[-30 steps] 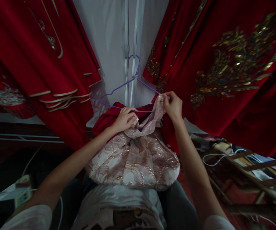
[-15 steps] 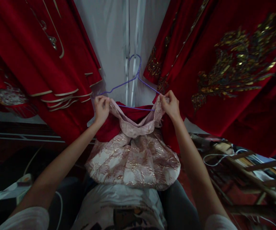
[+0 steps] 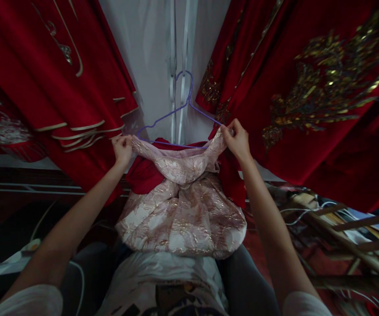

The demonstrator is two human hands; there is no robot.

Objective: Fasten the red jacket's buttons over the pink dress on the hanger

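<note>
A pink brocade garment (image 3: 181,210) with a gold pattern lies bunched over my lap. Its top edge is stretched between my hands. My left hand (image 3: 122,148) pinches the left corner of that edge, fingers closed. My right hand (image 3: 236,139) pinches the right corner, right at the right end of a purple wire hanger (image 3: 176,112). The hanger hangs in front of a white wall, its bottom bar just behind the stretched edge. A red cloth (image 3: 143,173) lies under the pink garment.
Red embroidered robes hang on the left (image 3: 54,83) and right (image 3: 308,101), close on both sides. A power strip with white cables (image 3: 27,252) lies at lower left. A wooden rack with clutter (image 3: 344,237) stands at lower right.
My left hand has moved from the middle of the garment out to the left, gripping the left corner and pulling the top edge wide and up toward the hanger bar.
</note>
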